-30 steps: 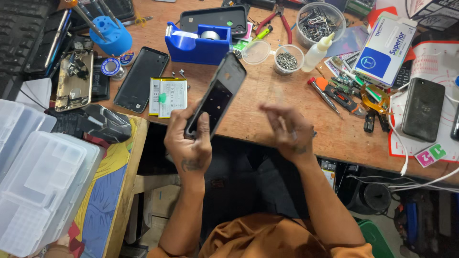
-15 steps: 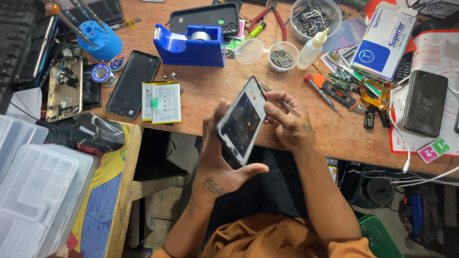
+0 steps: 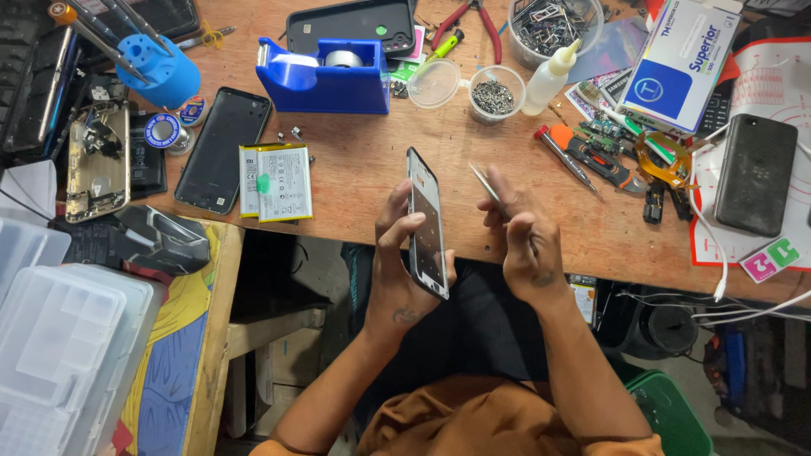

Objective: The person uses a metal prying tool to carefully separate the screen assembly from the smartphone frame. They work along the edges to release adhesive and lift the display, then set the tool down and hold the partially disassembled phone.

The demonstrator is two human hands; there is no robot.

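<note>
Left hand (image 3: 404,270) at frame centre, grip closed around a phone frame (image 3: 427,224), held nearly edge-on and upright, thumb across the near face, fingers behind it. Right hand (image 3: 522,241) just beside it, grip narrow, pinched on thin metal tweezers (image 3: 485,183) whose tip points up-left toward the phone frame's upper part; whether the tip touches it, cannot tell. Both hands hover over the near edge of the wooden surface (image 3: 363,181), above the person's lap. Left of the hands, lying flat: a phone battery (image 3: 276,181) with a green sticker, touching a black phone back cover (image 3: 223,149). Further upper left: blue tool stand (image 3: 158,71) with screwdrivers stuck in it, an opened phone chassis (image 3: 97,173) by the left edge. Upper centre: blue tape dispenser (image 3: 325,78), behind it a dark phone shell (image 3: 351,27). Upper right of the hands: small clear cup of screws (image 3: 495,95), white squeeze bottle (image 3: 551,78), red-handled pliers (image 3: 477,21), an orange-handled screwdriver (image 3: 564,155). Far right: blue-and-white box (image 3: 683,61), a black phone (image 3: 755,173) on a white mat, white cables trailing off the edge. Lower left: clear plastic organiser boxes (image 3: 59,346). Nothing sits between the two hands; the surface right in front of them is bare wood.
</note>
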